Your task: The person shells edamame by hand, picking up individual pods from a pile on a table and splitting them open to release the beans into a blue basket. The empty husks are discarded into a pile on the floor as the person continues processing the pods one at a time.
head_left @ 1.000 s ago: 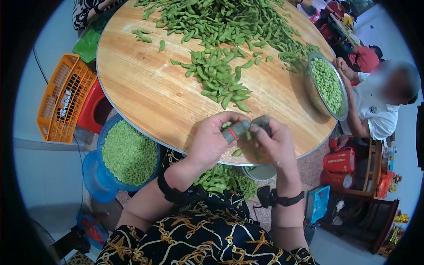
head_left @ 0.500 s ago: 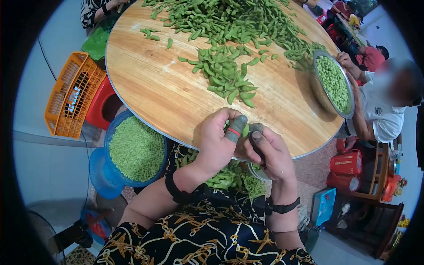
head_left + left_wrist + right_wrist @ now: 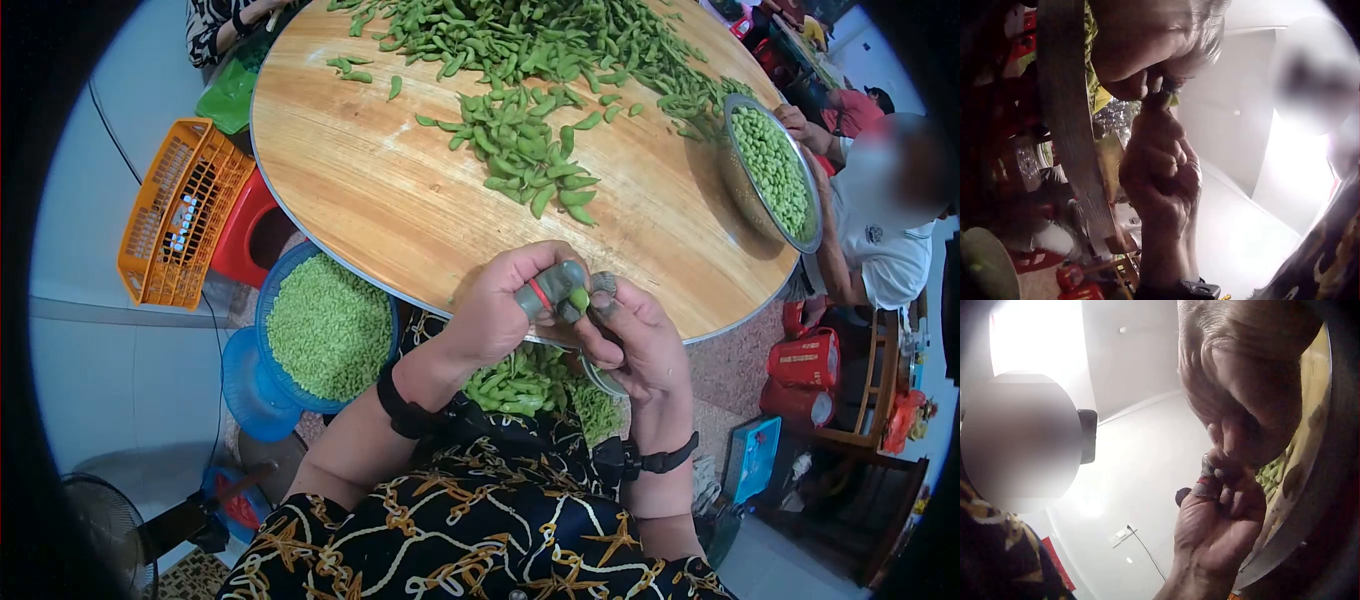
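Note:
Near the table's front edge my two hands meet, fingertips together. The left hand (image 3: 495, 310) pinches a green edamame pod (image 3: 579, 299) under its thumb, which wears a grey cover with a red band (image 3: 540, 293). My right hand (image 3: 645, 335) grips the pod's other side between thumb and finger, both in grey covers; its other fingers are curled in. In the left wrist view the right hand (image 3: 1163, 162) faces up toward the left; the fingers hide most of the pod. A loose spread of edamame pods (image 3: 530, 150) lies on the table beyond the hands.
A big pod heap (image 3: 540, 40) covers the round table's (image 3: 360, 190) far side. At right a person holds a metal colander (image 3: 770, 175) of shelled beans. Left below stand a blue basket (image 3: 330, 330) of beans, an orange crate (image 3: 180, 220) and a red stool (image 3: 245, 230). More pods (image 3: 515, 380) lie below the edge.
The hands have come closer together at the fingertips, the pod now between both. The head view has shifted, so the table and things around it appear further right.

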Available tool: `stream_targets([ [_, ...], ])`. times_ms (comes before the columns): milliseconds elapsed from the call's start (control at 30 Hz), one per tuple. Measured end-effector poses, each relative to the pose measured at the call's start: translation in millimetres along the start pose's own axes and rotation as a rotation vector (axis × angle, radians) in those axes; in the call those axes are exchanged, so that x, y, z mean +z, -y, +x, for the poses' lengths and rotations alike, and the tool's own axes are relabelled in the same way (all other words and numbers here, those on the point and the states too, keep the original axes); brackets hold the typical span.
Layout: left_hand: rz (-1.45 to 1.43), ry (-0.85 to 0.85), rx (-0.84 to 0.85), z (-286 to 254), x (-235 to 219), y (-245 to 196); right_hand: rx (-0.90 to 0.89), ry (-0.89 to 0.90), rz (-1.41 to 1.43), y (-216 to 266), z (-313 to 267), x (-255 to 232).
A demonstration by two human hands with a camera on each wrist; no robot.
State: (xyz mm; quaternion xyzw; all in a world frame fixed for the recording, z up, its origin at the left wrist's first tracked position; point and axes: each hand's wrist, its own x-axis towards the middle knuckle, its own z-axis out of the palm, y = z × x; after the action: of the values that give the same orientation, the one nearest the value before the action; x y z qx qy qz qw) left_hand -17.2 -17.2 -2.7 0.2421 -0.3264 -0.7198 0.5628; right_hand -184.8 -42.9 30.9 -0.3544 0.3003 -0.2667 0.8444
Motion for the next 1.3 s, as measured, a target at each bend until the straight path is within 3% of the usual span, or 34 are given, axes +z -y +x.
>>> stream_targets([
  [33,0.002,0.001,0.002,-0.3,2.0,-1.7,-0.002,0.002,-0.001,-1.3,2.4,0.8],
  [100,0.103,-0.067,-0.022,-2.5,9.5,-4.1,-0.180,-0.157,-0.406,-9.2,8.0,1.4],
  [133,0.097,-0.068,-0.022,-0.7,6.3,-0.4,-0.175,-0.159,-0.409,-13.3,10.5,-1.5],
  [200,0.651,-0.177,0.242,3.7,-1.7,6.8,-0.470,-0.336,-1.023,-19.2,16.2,-4.0],
  [233,0.649,-0.177,0.241,2.6,-1.8,6.6,-0.339,-0.370,-0.778,-14.8,15.6,7.4],
  [267,0.604,-0.226,0.198,0.2,-0.6,4.4,-0.337,-0.370,-0.779,-12.8,16.8,4.0],
  [333,0.558,-0.280,0.152,-3.3,-0.4,-1.9,-0.091,-0.151,-0.140,-7.2,20.4,-6.6],
  [400,0.392,-0.348,0.007,-4.0,-3.2,-8.9,-0.070,-0.140,-0.208,-1.5,25.5,-5.8],
  [467,0.396,-0.297,0.081,-2.0,-21.1,-3.9,-0.301,-0.359,-0.963,6.0,36.5,-2.2],
  [500,0.400,-0.243,0.154,-1.3,-26.4,-1.2,-0.626,-0.500,-1.297,9.6,45.8,2.6],
  [533,0.399,-0.241,0.152,-1.2,-23.7,-2.0,-0.625,-0.504,-1.298,10.6,53.9,0.3],
  [600,0.639,-0.033,0.025,-3.4,-11.3,-6.1,-0.563,-0.635,-1.721,7.4,67.1,-7.8],
  [633,0.681,-0.078,-0.059,-5.6,-5.6,-6.8,-0.533,-0.634,-1.770,6.5,67.7,-9.6],
  [767,0.510,-0.257,0.059,-4.7,1.8,-8.4,-0.536,-0.602,-1.578,2.0,54.7,-15.1],
  [800,0.509,-0.259,0.058,-2.9,1.3,-7.4,-0.467,-0.541,-1.335,3.3,49.3,-16.4],
  [867,0.852,-0.258,0.198,0.4,0.6,-5.7,-0.332,-0.420,-0.849,3.5,39.0,-17.2],
  [900,0.855,-0.256,0.196,1.5,2.2,-5.9,-0.320,-0.361,-0.666,-0.4,35.5,-16.1],
  [1000,0.915,-0.228,0.230,4.8,6.1,-5.4,-0.182,-0.276,-0.574,1.4,25.8,-11.1],
  [1067,0.586,-0.210,0.182,7.9,1.9,-4.0,-0.182,-0.256,-0.549,-0.6,21.3,-11.6],
  [1100,0.589,-0.213,0.184,7.4,-0.5,-4.2,-0.243,-0.317,-0.458,-1.2,18.5,-9.5],
  [1167,-0.018,-0.278,0.043,4.0,-4.3,-5.2,-0.332,-0.403,-0.421,-1.0,14.8,-2.4],
  [1200,-0.014,-0.280,0.045,3.9,-2.3,-5.4,-0.334,-0.399,-0.419,-1.2,13.3,-2.5],
  [1300,0.181,-0.341,0.126,3.4,5.6,-2.7,-0.162,-0.118,-0.409,-1.0,5.7,5.0],
])
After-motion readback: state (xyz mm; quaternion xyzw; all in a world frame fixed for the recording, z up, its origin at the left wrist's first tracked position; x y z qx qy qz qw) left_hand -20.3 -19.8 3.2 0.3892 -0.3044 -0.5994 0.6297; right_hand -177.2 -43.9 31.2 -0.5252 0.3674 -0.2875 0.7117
